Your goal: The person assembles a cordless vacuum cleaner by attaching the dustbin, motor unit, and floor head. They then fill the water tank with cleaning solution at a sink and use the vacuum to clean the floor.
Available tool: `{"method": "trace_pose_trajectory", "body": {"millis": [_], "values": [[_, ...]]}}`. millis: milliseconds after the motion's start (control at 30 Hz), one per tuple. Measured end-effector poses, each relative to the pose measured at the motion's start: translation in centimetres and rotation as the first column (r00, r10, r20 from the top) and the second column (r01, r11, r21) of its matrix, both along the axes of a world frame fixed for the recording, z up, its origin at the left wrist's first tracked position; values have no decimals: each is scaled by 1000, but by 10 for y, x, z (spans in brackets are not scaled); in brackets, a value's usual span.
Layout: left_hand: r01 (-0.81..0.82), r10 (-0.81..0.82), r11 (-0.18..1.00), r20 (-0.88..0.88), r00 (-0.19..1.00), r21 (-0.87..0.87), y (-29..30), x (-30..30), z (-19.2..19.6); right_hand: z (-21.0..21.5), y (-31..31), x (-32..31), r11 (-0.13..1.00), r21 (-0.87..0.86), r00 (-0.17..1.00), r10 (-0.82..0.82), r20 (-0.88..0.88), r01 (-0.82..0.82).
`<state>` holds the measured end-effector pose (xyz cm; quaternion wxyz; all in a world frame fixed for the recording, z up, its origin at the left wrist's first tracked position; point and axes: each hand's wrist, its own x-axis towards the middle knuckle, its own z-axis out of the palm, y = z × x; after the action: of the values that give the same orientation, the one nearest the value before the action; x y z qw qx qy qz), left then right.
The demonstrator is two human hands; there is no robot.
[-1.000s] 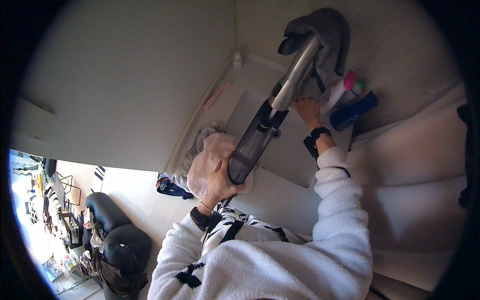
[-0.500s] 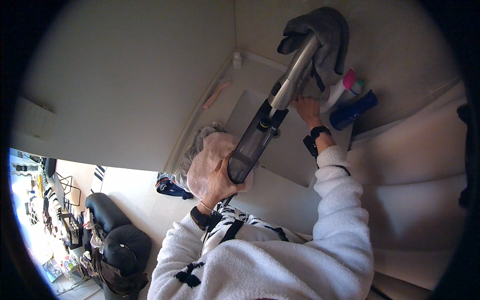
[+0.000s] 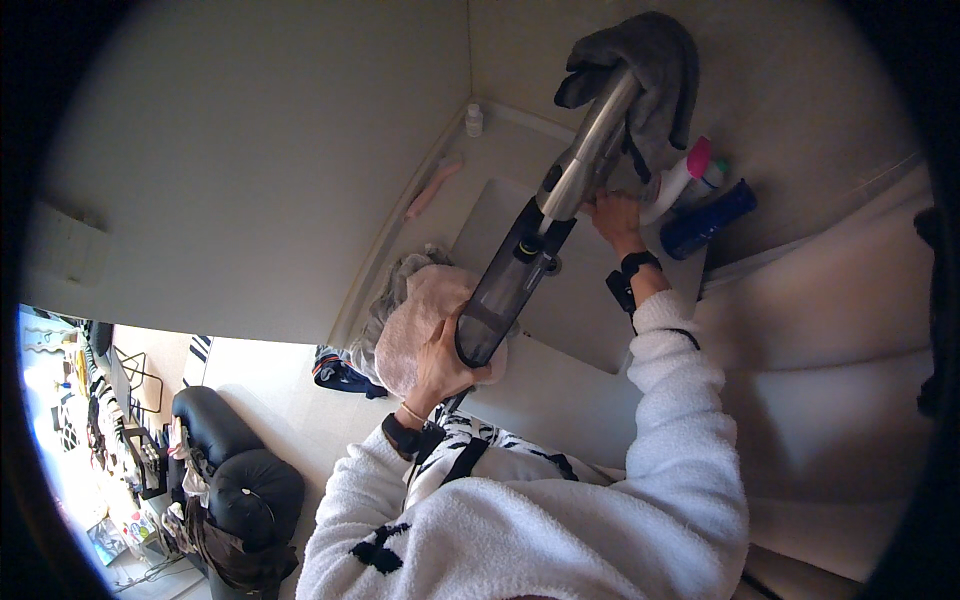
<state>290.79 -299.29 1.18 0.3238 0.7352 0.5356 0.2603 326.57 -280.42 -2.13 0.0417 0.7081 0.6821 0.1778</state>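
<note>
A silver and dark grey upright vacuum cleaner (image 3: 503, 290) with a smoky see-through tank slants across the middle. My left hand (image 3: 443, 363) is wrapped round its lower end, thumb across the tank's base. At the side of the silver section, my right hand (image 3: 615, 218) has its fingers curled against the body; the fingertips are partly hidden. A dark grey cloth (image 3: 665, 75) drapes over the top end. Behind my left hand lies a pale pink cloth (image 3: 410, 320), with a bunched grey cloth (image 3: 375, 315) beside it.
Beneath the vacuum is a pale basin (image 3: 590, 335). To its right stand a white bottle with a pink top (image 3: 690, 170) and a dark blue bottle (image 3: 708, 222). A small white bottle (image 3: 474, 121) sits in the far corner. Lower left are black cushioned seats (image 3: 255, 497).
</note>
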Motion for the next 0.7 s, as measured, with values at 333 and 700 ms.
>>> {"method": "trace_pose_trajectory", "body": {"millis": [333,700], "values": [[18,-18,1000,-21,1000,13,2,1,24,8,3,3,999,43,1000,16,3,-17],[-6,5,1000,-31,999,-27,1,1,31,6,1,4,996,82,998,33,55,-38]]}}
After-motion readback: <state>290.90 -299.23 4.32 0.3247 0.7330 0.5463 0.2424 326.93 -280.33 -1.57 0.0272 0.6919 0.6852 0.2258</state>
